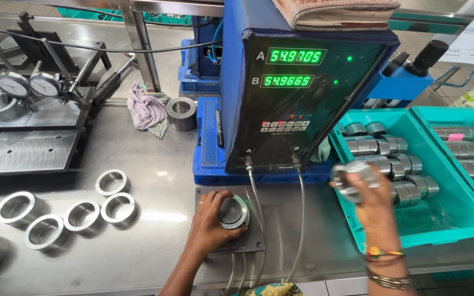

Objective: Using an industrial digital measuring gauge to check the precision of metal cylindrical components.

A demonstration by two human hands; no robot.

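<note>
My left hand (209, 222) wraps around a steel ring (233, 212) that sits on a small grey gauge plate (256, 246) with hoses leading off it. My right hand (369, 198) is raised over the left teal tray (412, 233) and grips another steel ring (352, 178), blurred by motion. Behind the plate stands a dark readout box (303, 93) with two green number displays.
Several loose steel rings (83, 211) lie on the metal table at left. Two dial gauges (29, 85) stand on a fixture at the back left, with a crumpled cloth (145, 107) and a thick ring (181, 112) nearby. A second teal tray (470, 148) of rings is at right.
</note>
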